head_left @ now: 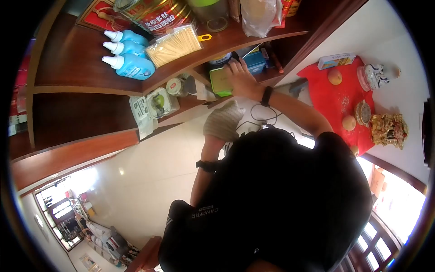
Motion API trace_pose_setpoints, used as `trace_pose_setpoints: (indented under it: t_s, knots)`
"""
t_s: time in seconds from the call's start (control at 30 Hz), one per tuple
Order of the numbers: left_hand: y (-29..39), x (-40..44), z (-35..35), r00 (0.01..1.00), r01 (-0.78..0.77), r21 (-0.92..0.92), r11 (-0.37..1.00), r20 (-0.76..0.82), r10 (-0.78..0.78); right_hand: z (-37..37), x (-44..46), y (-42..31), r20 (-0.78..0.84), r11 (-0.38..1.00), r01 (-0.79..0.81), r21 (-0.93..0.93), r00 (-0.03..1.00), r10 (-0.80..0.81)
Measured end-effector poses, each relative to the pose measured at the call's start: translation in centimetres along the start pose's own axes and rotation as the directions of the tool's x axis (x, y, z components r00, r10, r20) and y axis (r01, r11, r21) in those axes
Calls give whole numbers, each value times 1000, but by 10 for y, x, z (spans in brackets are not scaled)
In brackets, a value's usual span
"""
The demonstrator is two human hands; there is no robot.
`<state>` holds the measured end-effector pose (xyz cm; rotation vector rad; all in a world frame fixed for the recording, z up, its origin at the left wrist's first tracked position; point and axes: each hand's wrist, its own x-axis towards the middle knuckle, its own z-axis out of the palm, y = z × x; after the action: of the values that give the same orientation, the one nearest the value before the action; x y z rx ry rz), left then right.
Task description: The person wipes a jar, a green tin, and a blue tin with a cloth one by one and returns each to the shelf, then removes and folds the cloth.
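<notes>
A greyish-beige cloth covers most of my left hand, which is bunched around it just below the lower shelf edge. The fingers under it are hidden. My right hand reaches into the lower shelf compartment, gripping the right side of a green box with bent fingers. Its thumb is not clearly visible. Behind that hand sits a blue box. To the left of the green box are a small lidded jar and a clear plastic pack with green inside.
The upper shelf holds blue squeeze bottles, a pack of toothpicks, a large tin and a plastic bag. At right, a red cloth bears fruit, a vase and a gold figurine. Cables hang near my arms.
</notes>
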<state>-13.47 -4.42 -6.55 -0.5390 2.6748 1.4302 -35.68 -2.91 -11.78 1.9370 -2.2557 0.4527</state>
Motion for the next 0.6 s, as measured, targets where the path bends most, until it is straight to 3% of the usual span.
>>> trace_pose_setpoints:
  t_s: [0.13, 0.33, 0.5, 0.6]
  knots:
    - [-5, 2, 7, 1000, -9, -155, 988, -13, 7, 4, -3, 4, -51, 998, 58, 17, 997, -58]
    - [0, -2, 19, 999, -19, -152, 988, -32, 14, -9, -1, 3, 31, 992, -8, 124, 1000, 4]
    - [18, 0, 21, 997, 38, 116, 993, 67, -46, -29, -8, -1, -8, 981, -29, 194, 999, 31]
    - [9, 0, 33, 996, 60, 174, 983, 56, -71, -43, -22, -2, -26, 971, -63, 230, 997, 71]
